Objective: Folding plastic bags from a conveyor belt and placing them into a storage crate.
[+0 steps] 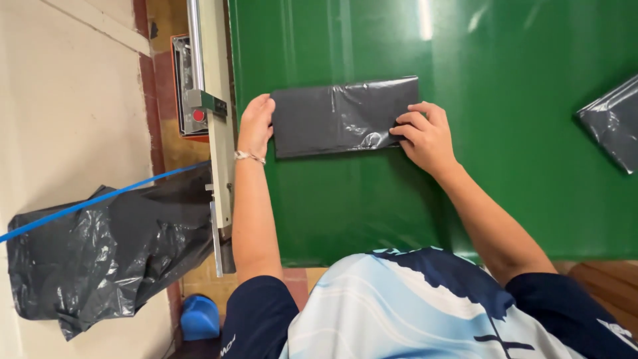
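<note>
Here we are mid-fold — our left hand (256,124) flat against the black bag's (345,115) left edge, right hand (425,137) fingers spread, pressing its right end; next, a firm crease.

Small workshop or packing floor for plastic bags, not a home. Large glossy green table (505,199) with ceiling light reflections, used as a work surface. Along its left edge a metal sealing or cutting machine (212,113) with a red button (198,115) and a steel bar. Folded dark grey plastic bag (342,116) flat on the table, another one (611,123) at the right edge. Loose black plastic sheeting (106,259) piled on the tiled floor (66,100), blue strap (100,199) crossing it. Worn tiles, bare industrial look.
</note>
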